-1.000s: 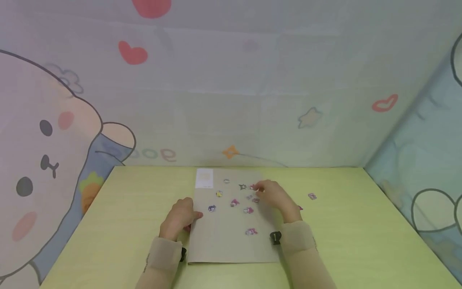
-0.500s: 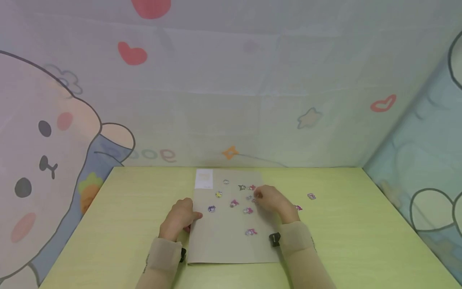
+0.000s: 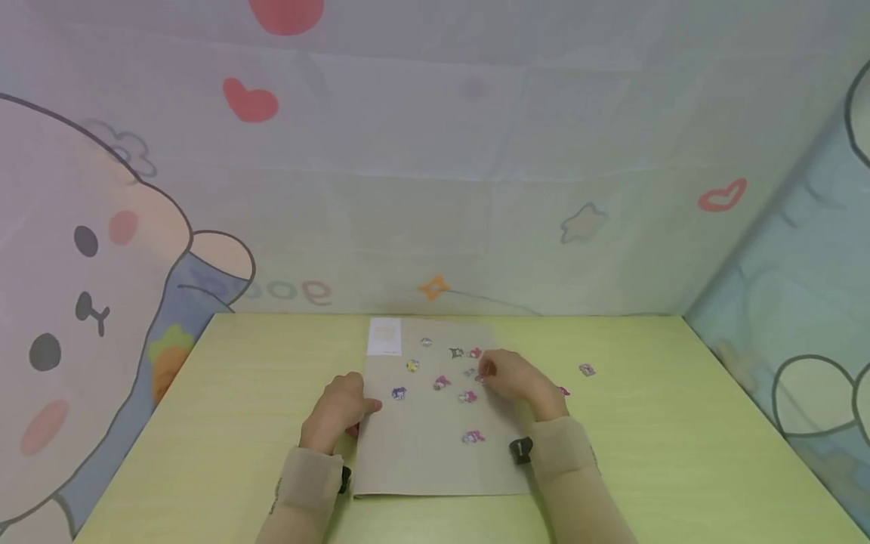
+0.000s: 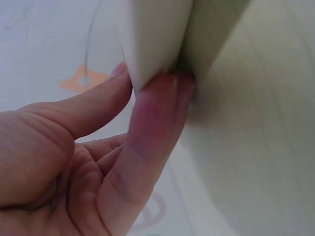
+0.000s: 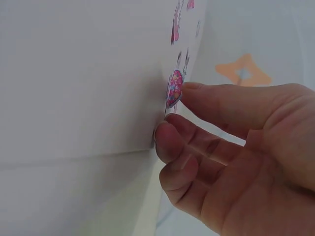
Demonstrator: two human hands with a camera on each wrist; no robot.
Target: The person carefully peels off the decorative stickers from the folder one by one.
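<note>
A thin, pale booklet (image 3: pixel 435 468) lies on the table with several small cartoon stickers on its face. My left hand (image 3: pixel 340 408) grips its left edge, and in the left wrist view the thumb (image 4: pixel 106 98) is on one side, the curled fingers (image 4: pixel 152 113) on the other. Over the right part of the booklet, my right hand (image 3: pixel 513 378) pinches at a small pink sticker (image 5: pixel 174 89). The thumb tip meets that sticker's side in the right wrist view, with the bent index fingertip just below it. Close by are a red sticker (image 3: pixel 474 353) and a pink-and-white sticker (image 3: pixel 467 397).
A white label (image 3: pixel 384 336) marks the booklet's far left corner. Right of the right hand, a loose sticker (image 3: pixel 587 369) lies on the yellow-green table (image 3: pixel 680 453), and another (image 3: pixel 564 391) shows beside the wrist. A printed cloth (image 3: pixel 435 151) hangs behind the table.
My right hand has come slightly nearer, from beside the red sticker to the small pink sticker below it. The left hand keeps its grip on the booklet's edge.
</note>
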